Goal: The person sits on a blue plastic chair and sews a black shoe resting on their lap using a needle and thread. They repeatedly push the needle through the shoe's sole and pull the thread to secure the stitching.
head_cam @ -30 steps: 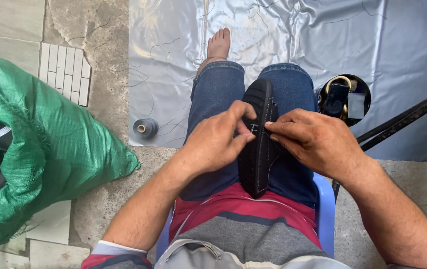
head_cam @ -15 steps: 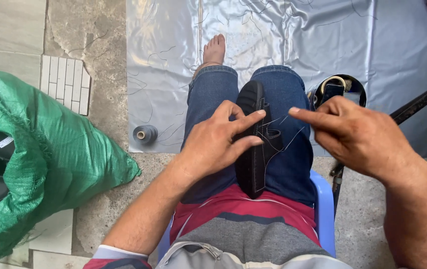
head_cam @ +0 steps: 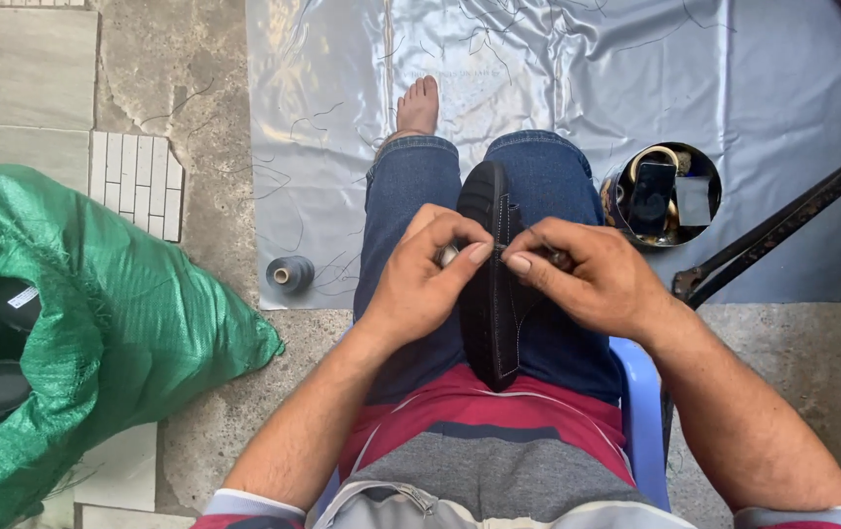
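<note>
Footwear item: black shoe piece point(head_cam: 491, 294), held on edge between the knees of a seated person in blue jeans point(head_cam: 401, 196). Long axis runs away from the body, rounded end toward the bare foot point(head_cam: 419, 106), near end over the red striped shirt point(head_cam: 460, 411). White stitch line visible along its right face.

Left hand point(head_cam: 420, 284): closed on the piece, thumb and forefinger pinching its upper edge. Right hand point(head_cam: 592, 279): fingertips pinched just beside the left thumb, seemingly on a thread or needle too fine to make out.

Handling note, as a judgement: stitching goes best with the piece clamped firmly by the thighs, both pinches close together at the seam, and thread drawn straight out to the side so stitches lie even.

Surroundings: grey thread spool point(head_cam: 290, 274) at the edge of the silver plastic sheet point(head_cam: 783, 98); round tin point(head_cam: 664, 196) of small items to the right; green woven sack point(head_cam: 97, 333) to the left; blue plastic chair point(head_cam: 641, 411) beneath.
</note>
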